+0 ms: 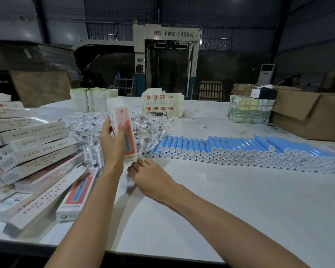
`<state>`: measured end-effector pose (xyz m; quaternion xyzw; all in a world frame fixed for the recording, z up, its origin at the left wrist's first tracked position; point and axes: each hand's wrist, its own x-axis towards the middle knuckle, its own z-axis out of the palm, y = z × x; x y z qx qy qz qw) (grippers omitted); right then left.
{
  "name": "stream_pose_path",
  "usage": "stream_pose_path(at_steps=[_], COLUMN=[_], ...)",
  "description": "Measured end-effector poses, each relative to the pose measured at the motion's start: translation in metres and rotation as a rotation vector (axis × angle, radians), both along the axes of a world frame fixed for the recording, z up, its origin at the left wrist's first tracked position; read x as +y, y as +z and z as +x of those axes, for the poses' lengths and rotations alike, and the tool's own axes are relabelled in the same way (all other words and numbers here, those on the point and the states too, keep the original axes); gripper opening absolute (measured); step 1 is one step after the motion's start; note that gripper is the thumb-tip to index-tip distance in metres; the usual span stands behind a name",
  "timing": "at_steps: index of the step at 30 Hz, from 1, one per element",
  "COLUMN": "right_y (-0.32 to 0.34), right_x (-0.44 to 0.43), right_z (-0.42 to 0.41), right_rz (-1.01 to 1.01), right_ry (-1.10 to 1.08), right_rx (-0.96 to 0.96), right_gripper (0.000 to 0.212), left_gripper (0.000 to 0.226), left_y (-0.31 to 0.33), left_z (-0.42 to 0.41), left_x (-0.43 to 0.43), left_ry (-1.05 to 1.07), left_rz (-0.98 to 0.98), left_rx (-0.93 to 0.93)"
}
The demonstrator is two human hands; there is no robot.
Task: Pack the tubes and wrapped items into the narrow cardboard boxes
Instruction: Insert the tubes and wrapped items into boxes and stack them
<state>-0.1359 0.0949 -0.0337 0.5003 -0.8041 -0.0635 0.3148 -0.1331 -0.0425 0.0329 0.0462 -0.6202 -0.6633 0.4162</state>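
Note:
My left hand (pixel 112 141) grips a narrow white and pink cardboard box (pixel 120 120), held upright above the table's middle. My right hand (pixel 147 176) lies low on the white table (pixel 211 209) just below that box, fingers curled, with a small blurred clear wrapped item (pixel 131 183) under the fingertips; whether it is held I cannot tell. Rows of blue tubes with white caps (pixel 240 149) lie side by side to the right. Behind the box spreads a heap of clear wrapped items (pixel 89 130).
Several filled narrow boxes (pixel 33 157) are piled at the left edge. Stacks of flat cartons (pixel 162 103) and paper bundles (pixel 89 99) stand at the back, a wrapped bundle (pixel 249 111) and brown cardboard cartons (pixel 307 115) at the right.

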Motion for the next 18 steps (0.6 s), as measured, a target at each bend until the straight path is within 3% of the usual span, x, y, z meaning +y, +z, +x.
stream_pose_path(at_steps=[3,6,8,10,12,18], right_y=[0.013,0.029,0.041,0.045,0.043,0.051], right_x=[0.031,0.071,0.101,0.128,0.149,0.181], right_z=[-0.007,-0.019,-0.023,-0.026,-0.028,-0.038], right_rz=[-0.057,-0.299,-0.592,-0.915,-1.198,-1.674], right_ry=[0.062,0.083,0.029,-0.025,-0.06,0.025], right_rx=[0.084,0.074,-0.136,-0.354,-0.425,-0.746], right_gripper=[0.043,0.033,0.024,0.037,0.05,0.027], left_gripper=[0.049,0.049,0.047,0.043,0.041,0.059], left_y=[0.0,-0.001,-0.002,-0.002,-0.002,-0.014], left_z=[-0.001,-0.003,-0.004,-0.004,-0.002,0.01], left_x=[-0.004,-0.005,0.001,0.012,0.028,0.086], left_ry=[-0.077,-0.147,-0.226,-0.332,-0.418,-0.676], left_rz=[0.149,0.251,0.283,0.283,0.228,0.013], left_rx=[-0.015,-0.054,-0.08,-0.104,-0.148,-0.322])
